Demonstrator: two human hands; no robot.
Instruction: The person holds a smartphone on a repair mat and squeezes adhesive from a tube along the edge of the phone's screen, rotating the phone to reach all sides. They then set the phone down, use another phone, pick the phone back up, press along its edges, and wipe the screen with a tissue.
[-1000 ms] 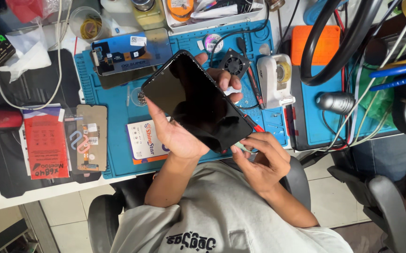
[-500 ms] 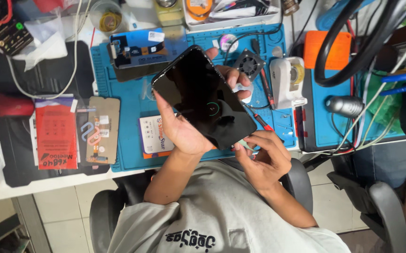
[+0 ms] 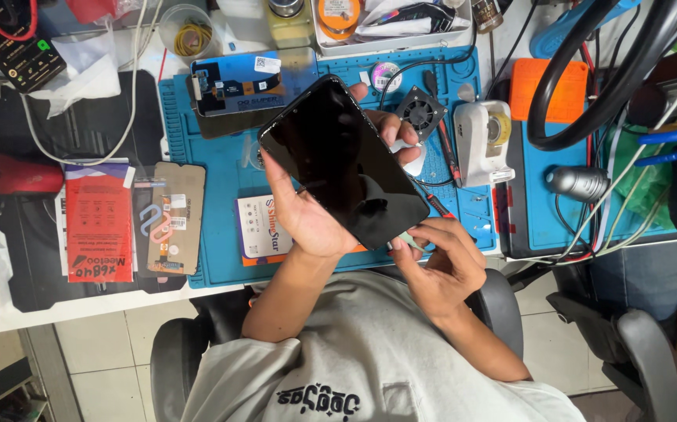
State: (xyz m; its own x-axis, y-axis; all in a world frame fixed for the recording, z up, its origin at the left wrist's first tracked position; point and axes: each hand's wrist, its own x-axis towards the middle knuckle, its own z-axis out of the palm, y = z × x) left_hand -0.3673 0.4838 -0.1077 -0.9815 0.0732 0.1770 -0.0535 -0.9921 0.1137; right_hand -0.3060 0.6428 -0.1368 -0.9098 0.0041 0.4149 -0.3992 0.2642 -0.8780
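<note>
Black-screened smartphone sits tilted above the blue repair mat, cradled in the left hand with fingers wrapped round its edges. Right hand pinches what seems a small pale pick at the phone's lower corner.

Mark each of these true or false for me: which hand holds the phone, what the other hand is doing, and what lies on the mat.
1. The left hand holds the black phone above the blue mat. True.
2. The phone's screen is lit. False: it is dark.
3. The right hand works at the phone's lower corner. True.
4. A small black fan sits on the mat. True.
5. The white tape dispenser lies left of the phone. False: it is to its right.
</note>
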